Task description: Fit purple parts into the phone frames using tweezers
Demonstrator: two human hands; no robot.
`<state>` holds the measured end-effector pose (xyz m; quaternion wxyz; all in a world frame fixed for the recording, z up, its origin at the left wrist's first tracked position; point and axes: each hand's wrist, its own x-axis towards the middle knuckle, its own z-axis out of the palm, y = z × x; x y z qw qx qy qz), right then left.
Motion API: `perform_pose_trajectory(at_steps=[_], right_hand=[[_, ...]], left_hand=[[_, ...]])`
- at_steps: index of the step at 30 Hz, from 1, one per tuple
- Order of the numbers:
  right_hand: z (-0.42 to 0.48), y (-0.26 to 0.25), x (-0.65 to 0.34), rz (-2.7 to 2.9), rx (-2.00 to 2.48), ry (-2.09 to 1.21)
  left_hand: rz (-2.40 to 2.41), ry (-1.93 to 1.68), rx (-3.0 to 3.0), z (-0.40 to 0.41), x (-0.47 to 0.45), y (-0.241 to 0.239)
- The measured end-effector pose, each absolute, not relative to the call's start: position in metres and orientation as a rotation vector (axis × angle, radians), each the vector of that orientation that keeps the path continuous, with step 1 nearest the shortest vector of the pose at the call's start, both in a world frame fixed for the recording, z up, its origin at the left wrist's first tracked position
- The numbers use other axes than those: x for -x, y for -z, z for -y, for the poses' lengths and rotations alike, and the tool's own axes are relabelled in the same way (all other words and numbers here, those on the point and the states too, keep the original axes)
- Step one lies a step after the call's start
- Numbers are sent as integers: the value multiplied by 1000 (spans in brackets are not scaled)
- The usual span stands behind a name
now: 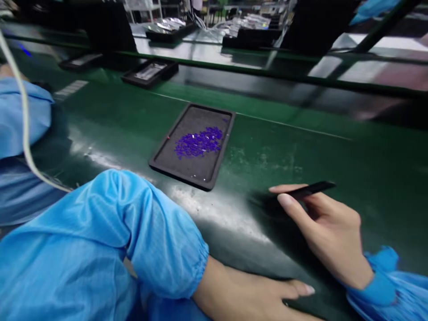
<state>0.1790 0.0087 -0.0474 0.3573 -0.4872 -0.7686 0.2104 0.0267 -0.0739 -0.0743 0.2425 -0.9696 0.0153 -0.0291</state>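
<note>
"right grip (329, 229), head view: what is it doing?"

"thumb and fingers are pinching together on a dark, slim tool (312, 189). one end is showing beyond the fingers; the other is hiding behind the thumb."

"and the left grip (259, 292)?"

"it's lying low over the bench (284, 147), thumb stretching rightward. its fingers are running out of view, so i cannot tell whether it's holding anything."

"where are the purple pieces (199, 142)?"

"they're lying loose in a shallow black tray (182, 167), spreading from its middle toward its right side. the tray is resting on the bench, well apart from both hands."

"how would you be handling this?"

"i'd be keeping the pinch light, steadying the right hand on the bench, and keeping the blue sleeve (160, 236) off the rim; pieces that small are probably scattering easily."

"any brands or labels?"

"none that i'm managing to read. a small red mark (168, 137) is showing on the tray's left rim, spelling nothing legible, and the shiny packets (169, 23) farther back are blurring too much."
</note>
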Motion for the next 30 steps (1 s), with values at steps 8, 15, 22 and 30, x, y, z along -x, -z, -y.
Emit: perform_pose_trajectory(at_steps=[8,15,22,30], right_hand=[[-12,53,-187,1854,1330,-868],[-17,59,-193,1609,1255,-1050],[-19,60,-205,1672,1342,-948],[-17,51,-200,1776,1424,-872]], left_hand=[[-54,226,2875,74,-23,65],[-71,464,3022,73,-24,75],[-40,428,3024,77,-24,76],[29,353,2973,79,-24,69]])
